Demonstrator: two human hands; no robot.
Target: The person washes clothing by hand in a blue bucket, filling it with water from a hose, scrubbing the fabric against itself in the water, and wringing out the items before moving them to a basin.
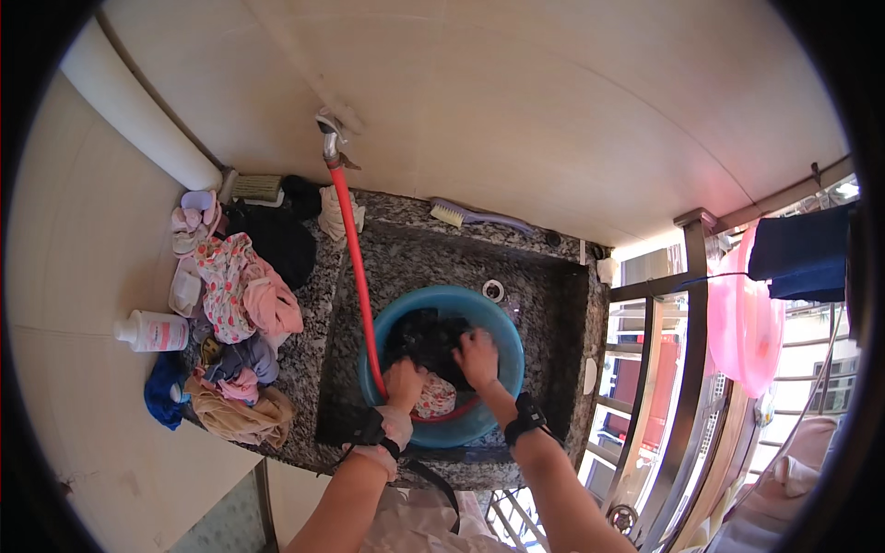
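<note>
A blue plastic basin (516,359) stands in a dark speckled stone sink (415,252). Wet black cloth (425,339) lies in the basin, with a white, red-patterned cloth (435,397) nearer to me. My left hand (404,383) reaches over the basin's left side to the black cloth; blur hides its fingertips. On the right, my right hand (478,358) touches the black cloth with bent fingers. Whether either hand grips the cloth is unclear. From a metal tap (330,142), a red hose (352,256) runs down into the basin and curves along its near side.
Piled clothes (273,297) cover the left ledge, beside a white bottle (155,330) and a pair of small sandals (193,221). A scrub brush (477,216) lies on the back ledge. At right are a metal window frame (698,311) and a hanging pink basin (743,325).
</note>
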